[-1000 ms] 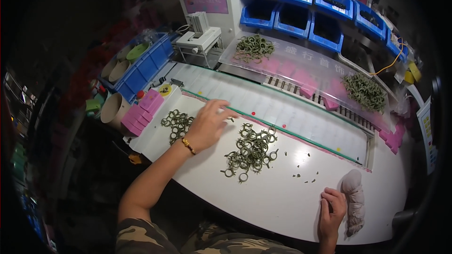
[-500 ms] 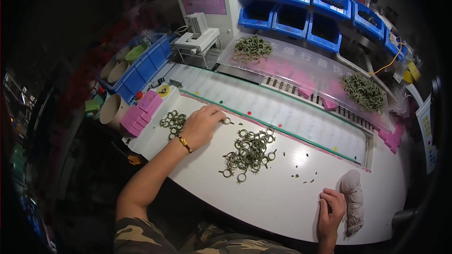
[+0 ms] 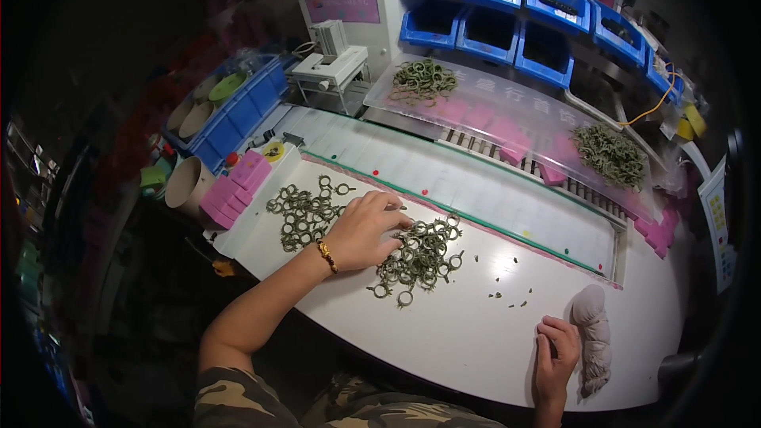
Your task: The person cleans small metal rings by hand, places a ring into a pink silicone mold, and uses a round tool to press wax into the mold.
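Note:
My left hand, a bead bracelet on its wrist, reaches to the near-left edge of a pile of small dark green metal rings with prongs. Its fingers are bent and spread, the thumb apart from them, and I see nothing held. Left of the hand lies a second, looser group of the same rings, partly covered by the hand. My right hand rests at the table's near right, fingers loosely curled with the thumb apart and nothing visible in it. Beside it lies a tied grey cloth bundle.
Small green bits lie on the white table. A conveyor belt with coloured dots runs behind. Beyond it, a clear sheet bears two ring heaps. Pink blocks stand left; blue bins rise at the back.
My left hand has moved right and nearer, from the table edge by the belt to the ring pile. The left group now shows more rings, spread wider. Dots on the belt have shifted. My right hand stays put.

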`<state>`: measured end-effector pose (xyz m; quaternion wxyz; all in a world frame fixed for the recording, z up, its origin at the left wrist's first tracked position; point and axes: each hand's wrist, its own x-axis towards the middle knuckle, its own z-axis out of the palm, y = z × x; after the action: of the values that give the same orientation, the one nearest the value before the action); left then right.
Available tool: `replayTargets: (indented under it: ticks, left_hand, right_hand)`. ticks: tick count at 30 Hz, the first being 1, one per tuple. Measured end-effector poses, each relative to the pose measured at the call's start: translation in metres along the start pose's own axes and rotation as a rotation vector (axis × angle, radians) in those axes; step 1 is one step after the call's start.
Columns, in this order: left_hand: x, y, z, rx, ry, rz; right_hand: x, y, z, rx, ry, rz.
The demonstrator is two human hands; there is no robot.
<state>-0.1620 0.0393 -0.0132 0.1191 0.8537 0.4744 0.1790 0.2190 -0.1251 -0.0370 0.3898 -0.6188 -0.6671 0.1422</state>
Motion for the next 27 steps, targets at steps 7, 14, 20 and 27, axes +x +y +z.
replayTargets:
  ticks: [7, 14, 20, 27]
  left_hand:
    - [-0.008, -0.01, -0.001, -0.045, 0.002, -0.108]
    - [-0.017, -0.012, -0.007, 0.014, 0.083, -0.109]
    - [-0.015, -0.013, -0.011, -0.126, 0.125, -0.145]
    - [-0.023, -0.002, -0.005, -0.013, 0.116, 0.034]
  right_hand:
    - [0.0, -0.001, -0.001, -0.008, -0.006, -0.002]
    - [0.001, -0.001, 0.0, 0.006, -0.002, 0.001]
    - [0.002, -0.002, 0.0, 0.003, -0.003, 0.0]
    - [0.0, -0.001, 0.0, 0.009, -0.001, 0.015]
